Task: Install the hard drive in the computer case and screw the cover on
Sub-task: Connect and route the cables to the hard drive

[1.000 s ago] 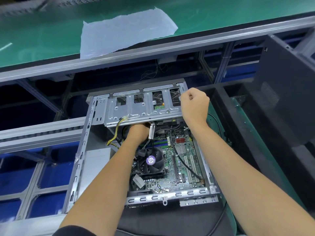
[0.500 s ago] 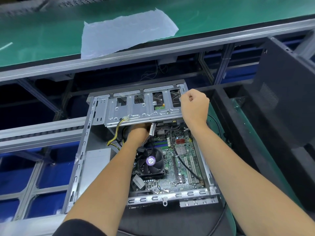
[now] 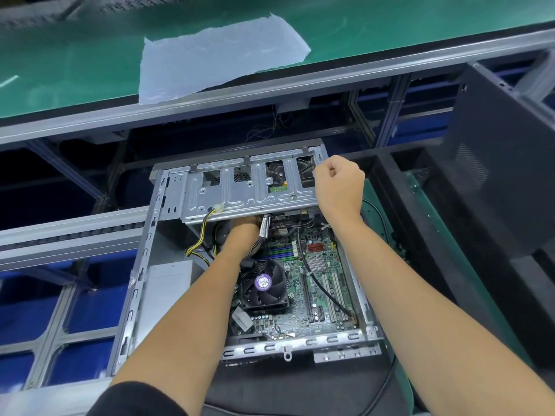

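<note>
The open computer case [image 3: 141,265] lies flat with its motherboard [image 3: 318,283] and black CPU fan [image 3: 264,288] exposed. A silver drive cage [image 3: 240,196] spans the case's far end. My right hand [image 3: 338,183] grips the cage's right end with curled fingers. My left hand [image 3: 244,226] reaches under the cage's near edge among the cables; its fingers are hidden. A green board, probably the hard drive's underside [image 3: 277,189], shows through a cage opening. The dark side cover [image 3: 504,163] leans upright at the right.
A yellow-and-black power cable [image 3: 199,238] runs from the cage down to the silver power supply [image 3: 168,280]. A green conveyor belt [image 3: 75,70] with a pale plastic sheet [image 3: 219,52] lies beyond. Aluminium rails [image 3: 69,235] flank the left; a black foam-lined frame [image 3: 420,265] borders the right.
My left hand has pushed slightly deeper under the cage. My right hand stays on the cage's right end. The case has not moved.
</note>
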Available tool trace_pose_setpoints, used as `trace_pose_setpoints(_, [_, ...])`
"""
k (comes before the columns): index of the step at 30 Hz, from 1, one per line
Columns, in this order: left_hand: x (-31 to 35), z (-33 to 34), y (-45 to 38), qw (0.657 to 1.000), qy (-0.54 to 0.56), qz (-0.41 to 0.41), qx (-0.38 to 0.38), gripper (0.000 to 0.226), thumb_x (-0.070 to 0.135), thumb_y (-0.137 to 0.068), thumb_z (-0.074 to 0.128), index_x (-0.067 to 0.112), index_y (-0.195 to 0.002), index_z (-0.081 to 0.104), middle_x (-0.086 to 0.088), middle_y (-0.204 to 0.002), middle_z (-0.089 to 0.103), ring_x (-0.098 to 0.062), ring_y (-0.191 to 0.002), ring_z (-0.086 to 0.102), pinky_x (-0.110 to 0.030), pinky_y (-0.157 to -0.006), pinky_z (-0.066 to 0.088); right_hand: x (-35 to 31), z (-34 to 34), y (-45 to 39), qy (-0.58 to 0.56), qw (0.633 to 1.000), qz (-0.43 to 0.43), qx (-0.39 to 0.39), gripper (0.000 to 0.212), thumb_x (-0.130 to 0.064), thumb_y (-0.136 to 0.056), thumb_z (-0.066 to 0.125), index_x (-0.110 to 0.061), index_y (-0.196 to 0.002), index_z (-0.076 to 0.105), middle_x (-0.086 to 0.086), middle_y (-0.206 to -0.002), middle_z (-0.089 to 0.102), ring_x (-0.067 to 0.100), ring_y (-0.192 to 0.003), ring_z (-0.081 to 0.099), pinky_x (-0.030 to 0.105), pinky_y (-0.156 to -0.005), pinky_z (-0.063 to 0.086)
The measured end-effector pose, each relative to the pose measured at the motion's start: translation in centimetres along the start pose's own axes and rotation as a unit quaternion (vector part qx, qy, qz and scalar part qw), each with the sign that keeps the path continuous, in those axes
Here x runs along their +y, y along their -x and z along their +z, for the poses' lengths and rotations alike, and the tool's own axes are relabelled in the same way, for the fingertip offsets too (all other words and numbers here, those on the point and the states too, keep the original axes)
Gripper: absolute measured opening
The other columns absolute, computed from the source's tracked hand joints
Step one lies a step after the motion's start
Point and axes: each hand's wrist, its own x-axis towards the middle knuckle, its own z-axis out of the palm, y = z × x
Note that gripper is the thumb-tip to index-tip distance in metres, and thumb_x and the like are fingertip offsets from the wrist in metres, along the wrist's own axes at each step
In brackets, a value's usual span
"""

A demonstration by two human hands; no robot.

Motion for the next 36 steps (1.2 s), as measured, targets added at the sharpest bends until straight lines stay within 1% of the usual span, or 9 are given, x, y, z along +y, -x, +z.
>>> trace_pose_setpoints(4, [-0.1, 0.1, 0.1, 0.998, -0.049, 0.025, 0.025, 0.040, -0.015, -0.079, 0.052, 0.009, -0.049, 0.041, -0.016, -0.065, 0.046, -0.025, -0.065, 0.046, -0.034, -0.066, 0.041, 0.0, 0.0, 0.1, 0.004, 1.000, -0.002, -0.004, 0.033, -0.011, -0.087, 0.051, -0.017, -0.056, 0.045, -0.007, -0.048, 0.042, 0.004, -0.043, 0.034, 0.019, -0.044, 0.031])
trace_pose_setpoints(8, [0.0, -0.1, -0.2, 0.996, -0.066, 0.053, 0.030, 0.012, -0.006, -0.087, 0.053, -0.002, -0.088, 0.064, -0.022, -0.096, 0.060, -0.033, -0.091, 0.059, -0.033, -0.073, 0.042, -0.1, 0.0, 0.1, 0.003, 1.000, -0.002, -0.008, 0.033, -0.011, -0.087, 0.051, -0.018, -0.056, 0.044, -0.007, -0.048, 0.041, 0.004, -0.042, 0.035, 0.017, -0.043, 0.029])
trace_pose_setpoints(14, [-0.4, 0.4, -0.1, 0.992, -0.110, 0.060, 0.005, 0.015, -0.003, -0.081, 0.058, 0.005, -0.068, 0.054, -0.006, -0.057, 0.038, -0.023, -0.068, 0.049, -0.027, -0.058, 0.038, -0.1, 0.0, 0.2, 0.004, 1.000, 0.003, -0.013, 0.034, -0.012, -0.088, 0.051, -0.021, -0.055, 0.043, -0.009, -0.047, 0.040, 0.002, -0.042, 0.037, 0.017, -0.044, 0.028])
trace_pose_setpoints(17, [-0.3, 0.2, 0.0, 0.995, -0.068, 0.064, 0.032, 0.014, 0.000, -0.085, 0.057, 0.007, -0.073, 0.054, -0.008, -0.061, 0.045, -0.023, -0.058, 0.047, -0.031, -0.056, 0.040, -0.1, 0.0, 0.1, 0.000, 1.000, 0.005, -0.010, 0.035, -0.011, -0.087, 0.051, -0.021, -0.055, 0.043, -0.009, -0.047, 0.040, 0.001, -0.042, 0.037, 0.020, -0.045, 0.027])
trace_pose_setpoints(22, [-0.2, 0.8, -0.5, 0.994, 0.060, 0.088, -0.019, 0.025, 0.007, -0.090, 0.061, 0.011, -0.113, 0.052, -0.004, -0.087, 0.061, -0.025, -0.084, 0.057, -0.028, -0.076, 0.044, -0.2, 0.0, 0.1, 0.008, 1.000, 0.006, -0.012, 0.030, -0.013, -0.087, 0.051, -0.018, -0.058, 0.049, -0.009, -0.049, 0.043, 0.002, -0.044, 0.040, 0.018, -0.043, 0.028])
trace_pose_setpoints(26, [-0.4, 0.6, -0.6, 0.999, -0.017, 0.047, -0.012, 0.010, 0.003, -0.092, 0.051, 0.009, -0.084, 0.052, -0.003, -0.066, 0.044, -0.022, -0.063, 0.046, -0.025, -0.061, 0.032, -0.2, 0.0, 0.1, 0.006, 1.000, 0.008, -0.012, 0.025, -0.012, -0.087, 0.051, -0.011, -0.062, 0.055, -0.007, -0.050, 0.045, 0.005, -0.046, 0.036, 0.022, -0.046, 0.032])
trace_pose_setpoints(31, [-0.3, 0.0, -0.7, 0.993, -0.107, 0.025, -0.041, 0.020, -0.006, -0.084, 0.054, 0.000, -0.094, 0.070, -0.005, -0.062, 0.043, -0.020, -0.054, 0.043, -0.029, -0.059, 0.043, -0.4, -0.1, 0.1, 0.000, 1.000, 0.008, -0.014, 0.025, -0.011, -0.088, 0.051, -0.011, -0.063, 0.056, -0.006, -0.050, 0.046, 0.006, -0.048, 0.038, 0.024, -0.048, 0.034])
trace_pose_setpoints(34, [-0.3, -0.1, -0.5, 0.991, -0.135, 0.007, -0.024, 0.033, -0.004, -0.083, 0.057, 0.008, -0.053, 0.049, -0.006, -0.058, 0.038, -0.017, -0.050, 0.037, -0.027, -0.060, 0.041, -0.5, -0.1, 0.2, 0.000, 1.000, 0.011, -0.017, 0.025, -0.011, -0.088, 0.051, -0.013, -0.063, 0.055, -0.006, -0.051, 0.047, 0.007, -0.050, 0.039, 0.025, -0.050, 0.036])
trace_pose_setpoints(36, [-0.4, -0.2, -0.8, 0.990, -0.140, 0.002, -0.022, 0.041, -0.006, -0.082, 0.057, 0.012, -0.048, 0.042, -0.005, -0.055, 0.037, -0.014, -0.047, 0.034, -0.023, -0.046, 0.035, -0.5, -0.1, 0.2, -0.001, 1.000, 0.013, -0.019, 0.024, -0.011, -0.088, 0.051, -0.012, -0.065, 0.057, -0.005, -0.052, 0.048, 0.009, -0.051, 0.040, 0.027, -0.051, 0.037])
